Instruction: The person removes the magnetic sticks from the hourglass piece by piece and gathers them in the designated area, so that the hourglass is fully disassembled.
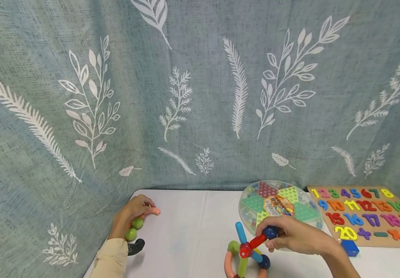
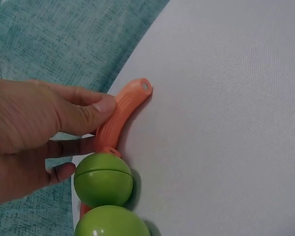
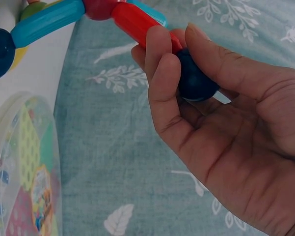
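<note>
At the left side of the table, my left hand (image 1: 138, 206) pinches a curved orange stick (image 2: 127, 110) between thumb and fingers. Two green balls (image 2: 103, 180) lie right below that stick, close to the fingertips. Over on the right, my right hand (image 1: 295, 235) holds a dark blue ball (image 3: 196, 78) at the end of a red stick (image 3: 137, 25). The red stick joins a red ball (image 1: 245, 250) in a built figure of magnetic sticks and balls. Blue sticks, a green stick (image 1: 243, 267) and a curved orange base piece (image 1: 228, 263) belong to it.
A round Chinese checkers set (image 1: 248, 193) lies behind my right hand. To its right are a wooden number board (image 1: 370, 243) and a blue block (image 1: 350, 248). Near my left sleeve is a black strap-like piece (image 1: 136, 247). A patterned curtain (image 1: 200, 96) hangs behind the white table (image 1: 189, 227).
</note>
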Tool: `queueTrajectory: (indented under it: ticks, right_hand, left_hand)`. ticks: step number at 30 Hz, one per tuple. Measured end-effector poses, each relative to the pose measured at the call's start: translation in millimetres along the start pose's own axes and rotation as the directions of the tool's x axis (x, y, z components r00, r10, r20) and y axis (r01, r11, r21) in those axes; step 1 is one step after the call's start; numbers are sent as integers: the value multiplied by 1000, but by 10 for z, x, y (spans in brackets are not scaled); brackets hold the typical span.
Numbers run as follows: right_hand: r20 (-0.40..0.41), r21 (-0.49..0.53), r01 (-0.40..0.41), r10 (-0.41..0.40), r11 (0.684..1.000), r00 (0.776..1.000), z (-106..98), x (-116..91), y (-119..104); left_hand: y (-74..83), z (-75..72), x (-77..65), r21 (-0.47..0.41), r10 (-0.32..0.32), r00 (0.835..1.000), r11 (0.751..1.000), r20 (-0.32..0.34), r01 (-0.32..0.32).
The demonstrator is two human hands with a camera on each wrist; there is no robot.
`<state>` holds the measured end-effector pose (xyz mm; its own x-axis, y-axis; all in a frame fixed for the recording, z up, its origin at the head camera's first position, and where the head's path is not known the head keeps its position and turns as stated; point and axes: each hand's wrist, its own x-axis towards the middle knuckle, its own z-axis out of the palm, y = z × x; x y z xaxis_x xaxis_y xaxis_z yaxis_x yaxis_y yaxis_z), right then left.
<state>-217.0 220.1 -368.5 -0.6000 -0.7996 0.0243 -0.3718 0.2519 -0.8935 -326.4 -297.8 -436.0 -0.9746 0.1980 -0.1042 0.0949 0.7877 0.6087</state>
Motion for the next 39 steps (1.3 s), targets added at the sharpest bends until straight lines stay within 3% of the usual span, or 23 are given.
queueTrajectory:
  ticks: [7, 10, 13, 17, 21, 26, 29, 33, 35, 39]
  right_hand:
    - [-1, -15, -3, 3, 1000, 1000, -6, 5, -12]
    - [-11, -11, -39, 39, 999, 999, -11, 10, -28]
    - [-21, 16, -70, 70, 997, 997, -14, 7, -27]
    - [-23, 31, -50, 51, 998, 998, -23, -5, 10]
    - [-33, 46, -52, 53, 998, 998, -37, 1, 48]
    - [-52, 86, -71, 76, 994, 996, -45, 40, 63]
    - [-62, 74, -54, 59, 996, 996, -53, 58, 66]
    - [-65, 86, -22, 28, 996, 998, -47, 79, 86]
    - [-58, 115, -5, 12, 993, 998, -36, 90, 102]
    - [-46, 160, 25, -18, 987, 999, -28, 108, 129]
  left_hand:
    - [36, -14, -24, -17, -11, 1000, 1000, 13, 11]
    - [103, -20, -12, 69, 62, 998, 996, -18, -61]
    - [316, 14, -41, 158, 144, 986, 979, -83, -130]
    - [787, 183, -128, 130, 309, 941, 948, -140, -292]
    - [1367, 425, -284, 37, 466, 877, 884, -115, -465]
    - [2130, 731, -549, -43, 554, 832, 831, -33, -555]
    - [2498, 929, -659, -26, 605, 796, 796, 15, -605]
    - [2784, 1189, -732, 91, 638, 768, 763, 54, -640]
    - [2845, 1289, -745, 158, 647, 761, 747, 48, -645]
    - [2878, 1393, -751, 259, 683, 731, 704, 10, -661]
